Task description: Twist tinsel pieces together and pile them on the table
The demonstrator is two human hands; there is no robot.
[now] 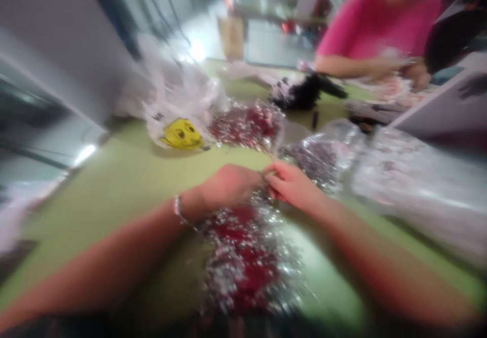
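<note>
A red and silver tinsel garland [243, 257] lies on the green table [152, 175] and runs toward the front edge, between my forearms. My left hand [238, 183], with a bracelet at the wrist, is closed at the garland's far end. Meeting it fingertip to fingertip, my right hand [289, 183] pinches the same end. Blur hides the exact point they grip. Just beyond the hands is another bunch of red and silver tinsel [247, 125]. Silvery-purple tinsel in clear plastic [315, 160] lies right of my right hand.
A white plastic bag with a yellow cartoon face [182, 134] stands at the back left. Clear plastic wrapping [418, 170] covers the right side. Black and white fluffy material [304, 92] lies further back. A co-worker in a pink shirt [380, 23] sits across the table, hands on pale material.
</note>
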